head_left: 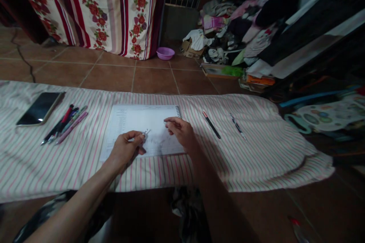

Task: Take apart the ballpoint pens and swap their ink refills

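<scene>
My left hand (128, 145) is closed in a pinch on a small, slim, silvery piece (146, 131), possibly part of a pen; its exact kind is too small to tell. Opposite it, my right hand (180, 130) has its thumb and fingers drawn together, and something tiny and pale may be at the fingertips. Both hands are over a spiral-bound notebook (137, 115) with printed pages, a short gap between them. Right of the notebook lie a black pen with an orange end (211, 124) and a dark pen with silvery parts (238, 126).
The striped cloth (265, 159) covers the low surface. To the left lie a bundle of several pens (65, 126) and a phone (41, 109). Beyond, on the tiled floor, are a purple basin (165, 53), a flowered curtain (114, 11) and piled clothes (225, 26).
</scene>
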